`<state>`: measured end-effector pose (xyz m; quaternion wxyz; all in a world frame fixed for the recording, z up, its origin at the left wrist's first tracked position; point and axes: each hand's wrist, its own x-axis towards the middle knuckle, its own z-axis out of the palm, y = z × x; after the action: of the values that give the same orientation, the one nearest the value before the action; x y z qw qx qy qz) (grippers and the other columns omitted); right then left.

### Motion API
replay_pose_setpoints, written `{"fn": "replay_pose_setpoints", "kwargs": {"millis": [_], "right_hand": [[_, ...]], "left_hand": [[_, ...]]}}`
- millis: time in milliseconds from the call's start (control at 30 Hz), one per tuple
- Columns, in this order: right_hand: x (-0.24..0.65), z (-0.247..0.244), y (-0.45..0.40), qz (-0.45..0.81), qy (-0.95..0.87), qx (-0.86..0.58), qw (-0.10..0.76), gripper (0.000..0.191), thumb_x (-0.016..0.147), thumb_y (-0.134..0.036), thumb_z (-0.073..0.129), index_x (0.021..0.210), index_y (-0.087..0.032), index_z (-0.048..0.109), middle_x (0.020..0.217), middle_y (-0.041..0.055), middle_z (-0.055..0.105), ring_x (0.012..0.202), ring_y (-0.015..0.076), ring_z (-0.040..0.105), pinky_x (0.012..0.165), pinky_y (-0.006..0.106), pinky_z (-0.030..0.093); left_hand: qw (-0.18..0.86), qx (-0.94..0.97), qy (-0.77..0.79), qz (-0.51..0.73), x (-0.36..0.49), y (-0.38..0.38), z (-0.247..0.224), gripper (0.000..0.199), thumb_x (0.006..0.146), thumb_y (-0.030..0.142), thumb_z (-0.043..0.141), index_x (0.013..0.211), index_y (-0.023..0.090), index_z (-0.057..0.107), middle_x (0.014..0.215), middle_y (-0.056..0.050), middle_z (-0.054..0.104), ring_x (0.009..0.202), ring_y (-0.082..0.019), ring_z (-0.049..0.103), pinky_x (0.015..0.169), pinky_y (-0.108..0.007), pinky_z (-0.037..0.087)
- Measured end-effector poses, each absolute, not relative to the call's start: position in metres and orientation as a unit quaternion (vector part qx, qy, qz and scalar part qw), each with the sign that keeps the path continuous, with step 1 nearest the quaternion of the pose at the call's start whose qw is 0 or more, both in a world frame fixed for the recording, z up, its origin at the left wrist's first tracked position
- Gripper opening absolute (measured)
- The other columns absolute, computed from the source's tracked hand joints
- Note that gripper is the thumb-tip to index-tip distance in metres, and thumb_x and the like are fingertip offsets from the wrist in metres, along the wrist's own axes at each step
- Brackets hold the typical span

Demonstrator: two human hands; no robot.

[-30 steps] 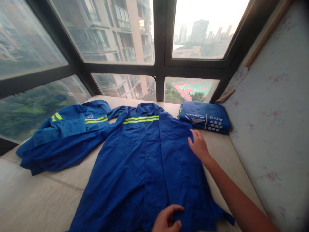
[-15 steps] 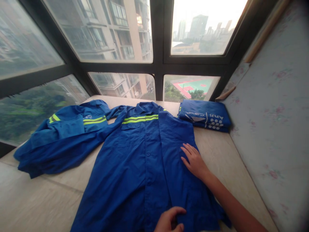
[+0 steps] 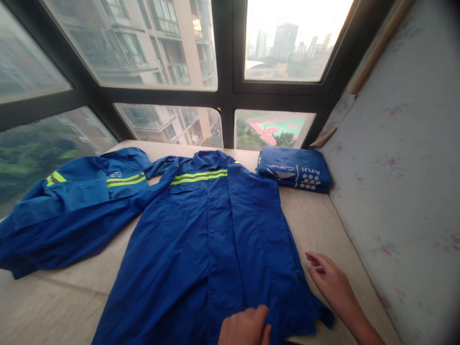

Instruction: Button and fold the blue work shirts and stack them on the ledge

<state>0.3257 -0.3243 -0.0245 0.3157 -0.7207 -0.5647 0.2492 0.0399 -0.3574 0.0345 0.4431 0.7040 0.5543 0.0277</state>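
A blue work shirt (image 3: 187, 249) lies front up, buttoned, with a yellow-green reflective band across its chest. Its sleeve at the right is laid down along the body; the other stretches out to the left. Low in the view, my left hand (image 3: 242, 328) is over the shirt's lower front with its fingers curled; whatever is in them, if anything, is hidden. My right hand (image 3: 330, 280) is just beyond the shirt's right edge, fingers loosely bent and apart, holding nothing.
A second blue work garment (image 3: 82, 187) lies loosely spread at the left, partly under the outstretched sleeve. Folded blue clothes with white printing (image 3: 294, 167) are stacked at the back right. Windows (image 3: 165, 124) border the pale surface (image 3: 72, 306); a flowered wall (image 3: 391, 191) stands at right.
My right hand has come off the shirt's right side and moved right and toward me. My left hand's fingers have curled in more. The whole view has shifted slightly.
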Motion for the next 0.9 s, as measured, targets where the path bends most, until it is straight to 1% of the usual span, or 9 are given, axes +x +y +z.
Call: {"fn": "replay_pose_setpoints", "kwargs": {"millis": [100,200,267,333,433,533,700,767,900], "right_hand": [[0.321,-0.024,-0.33,0.254,-0.567,-0.724,0.299,0.035,0.085,-0.042,0.051,0.104,-0.02,0.07,0.095,0.008,0.072,0.081,0.0215,0.068,0.076,0.035,0.056],[0.318,-0.025,-0.326,0.253,-0.58,-0.723,0.278,0.035,0.085,-0.04,0.049,0.104,-0.018,0.069,0.093,0.0074,0.071,0.079,0.0214,0.067,0.077,0.035,0.054],[0.318,-0.025,-0.323,0.257,-0.583,-0.724,0.263,0.037,0.086,-0.04,0.047,0.105,-0.017,0.068,0.093,0.0078,0.071,0.08,0.0217,0.067,0.078,0.035,0.053],[0.32,-0.024,-0.322,0.277,-0.576,-0.727,0.249,0.038,0.085,-0.041,0.046,0.106,-0.017,0.068,0.095,0.0086,0.072,0.083,0.0225,0.068,0.08,0.035,0.052],[0.323,-0.024,-0.326,0.316,-0.566,-0.726,0.231,0.04,0.085,-0.043,0.046,0.106,-0.017,0.068,0.097,0.0096,0.073,0.088,0.0237,0.068,0.083,0.035,0.051],[0.324,-0.024,-0.332,0.338,-0.573,-0.715,0.217,0.041,0.083,-0.044,0.047,0.106,-0.018,0.068,0.097,0.009,0.074,0.087,0.0243,0.068,0.082,0.034,0.051],[0.324,-0.025,-0.338,0.365,-0.578,-0.701,0.201,0.044,0.078,-0.042,0.048,0.109,-0.019,0.068,0.086,0.0057,0.073,0.077,0.0234,0.067,0.074,0.033,0.051],[0.325,-0.026,-0.34,0.379,-0.575,-0.696,0.203,0.046,0.077,-0.04,0.049,0.112,-0.019,0.068,0.085,0.0052,0.073,0.076,0.023,0.067,0.073,0.033,0.051],[0.329,-0.029,-0.341,0.399,-0.555,-0.695,0.223,0.046,0.078,-0.045,0.049,0.111,-0.02,0.068,0.091,0.0069,0.074,0.083,0.0242,0.069,0.078,0.033,0.052]], "left_hand": [[0.421,0.753,0.505,0.027,0.079,-0.355,0.046,0.023,0.08,0.033,0.063,0.098,0.021,0.072,0.096,-0.016,0.07,0.088,-0.033,0.065,0.071,-0.035,0.045],[0.387,0.785,0.483,0.03,0.123,-0.352,0.041,0.042,0.073,0.045,0.074,0.1,0.013,0.071,0.099,-0.022,0.068,0.094,-0.039,0.063,0.075,-0.042,0.048],[0.358,0.791,0.496,0.01,0.146,-0.349,0.034,0.051,0.075,0.05,0.071,0.103,0.008,0.07,0.098,-0.025,0.067,0.094,-0.041,0.064,0.077,-0.047,0.049],[0.335,0.797,0.502,-0.033,0.16,-0.343,0.029,0.047,0.082,0.045,0.065,0.108,0.006,0.068,0.097,-0.025,0.068,0.094,-0.04,0.065,0.079,-0.049,0.05],[0.317,0.815,0.477,-0.085,0.164,-0.332,0.031,0.036,0.083,0.029,0.06,0.109,0.005,0.067,0.098,-0.023,0.07,0.093,-0.037,0.068,0.079,-0.046,0.052],[0.324,0.829,0.447,-0.088,0.152,-0.323,0.038,0.033,0.079,0.023,0.057,0.105,0.006,0.068,0.098,-0.023,0.071,0.09,-0.037,0.069,0.075,-0.045,0.053],[0.367,0.811,0.456,0.003,0.13,-0.316,0.048,0.026,0.082,0.033,0.051,0.093,0.019,0.07,0.091,-0.011,0.074,0.085,-0.03,0.07,0.073,-0.039,0.053],[0.38,0.798,0.466,0.033,0.128,-0.319,0.048,0.026,0.084,0.036,0.049,0.094,0.022,0.069,0.09,-0.007,0.074,0.083,-0.028,0.07,0.073,-0.037,0.053],[0.365,0.806,0.467,-0.001,0.135,-0.33,0.041,0.035,0.084,0.039,0.05,0.102,0.016,0.068,0.098,-0.015,0.072,0.089,-0.035,0.068,0.076,-0.047,0.053]]}}
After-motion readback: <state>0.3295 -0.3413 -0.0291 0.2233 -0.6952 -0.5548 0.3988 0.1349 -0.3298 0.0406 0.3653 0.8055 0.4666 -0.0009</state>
